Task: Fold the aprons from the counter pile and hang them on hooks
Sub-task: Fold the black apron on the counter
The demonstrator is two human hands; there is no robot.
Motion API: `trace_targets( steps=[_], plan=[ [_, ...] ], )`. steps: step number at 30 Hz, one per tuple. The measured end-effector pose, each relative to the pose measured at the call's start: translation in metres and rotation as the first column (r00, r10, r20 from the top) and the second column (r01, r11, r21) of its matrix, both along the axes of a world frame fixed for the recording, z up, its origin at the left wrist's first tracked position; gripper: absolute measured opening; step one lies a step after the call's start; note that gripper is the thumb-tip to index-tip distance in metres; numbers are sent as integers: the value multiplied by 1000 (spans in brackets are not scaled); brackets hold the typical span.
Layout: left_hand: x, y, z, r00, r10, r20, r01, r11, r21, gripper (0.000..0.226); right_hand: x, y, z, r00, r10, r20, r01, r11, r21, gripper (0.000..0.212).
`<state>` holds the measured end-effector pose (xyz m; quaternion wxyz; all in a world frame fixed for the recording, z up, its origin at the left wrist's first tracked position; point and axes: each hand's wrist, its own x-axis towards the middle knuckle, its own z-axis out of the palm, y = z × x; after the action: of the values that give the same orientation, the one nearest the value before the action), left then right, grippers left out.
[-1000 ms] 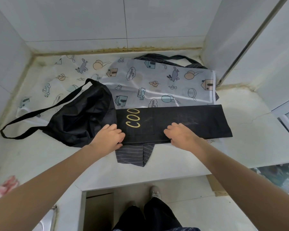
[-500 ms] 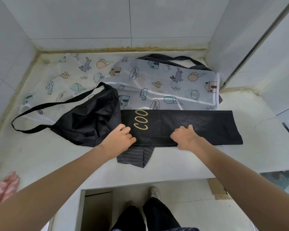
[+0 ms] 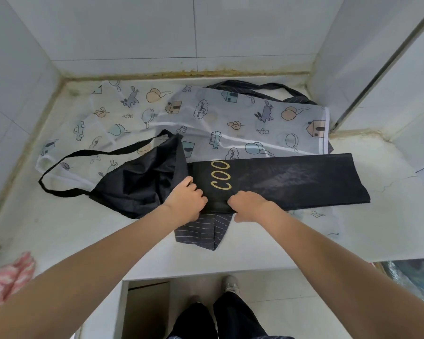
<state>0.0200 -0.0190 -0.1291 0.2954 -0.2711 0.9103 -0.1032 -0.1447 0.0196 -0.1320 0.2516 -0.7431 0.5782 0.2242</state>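
A black apron (image 3: 291, 182) with gold letters lies folded into a long band across the counter, its bib end bunched at the left with a black neck strap (image 3: 59, 167) looping out. My left hand (image 3: 184, 201) grips the fabric just left of the lettering. My right hand (image 3: 249, 206) pinches the band's near edge right beside it. Under it spreads a white translucent apron (image 3: 230, 118) with cartoon prints. A dark striped apron (image 3: 201, 233) pokes out below the hands, and its straps show at the back.
The pale stone counter (image 3: 377, 228) sits in a tiled corner with walls at left, back and right. A pink cloth (image 3: 8, 277) lies at the lower left. An open gap below the counter edge shows my legs and shoes on the floor.
Both hands have gone from lying flat on the band to gripping its near edge. My right hand slid left, close to my left hand.
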Motion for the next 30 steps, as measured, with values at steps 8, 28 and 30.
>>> trace_targets(
  steps=[8,28,30],
  plan=[
    [57,-25,19,933,-56,-355,48,998,-30,50,19,-46,19,990,-129,-55,139,960,244,18],
    [93,-119,11,116,915,-386,-573,379,727,43,108,-84,-14,894,-449,6,446,888,109,88],
    [81,-124,2,178,950,-257,-616,312,723,42,110,-86,-16,918,-395,-30,395,906,149,97]
  ],
)
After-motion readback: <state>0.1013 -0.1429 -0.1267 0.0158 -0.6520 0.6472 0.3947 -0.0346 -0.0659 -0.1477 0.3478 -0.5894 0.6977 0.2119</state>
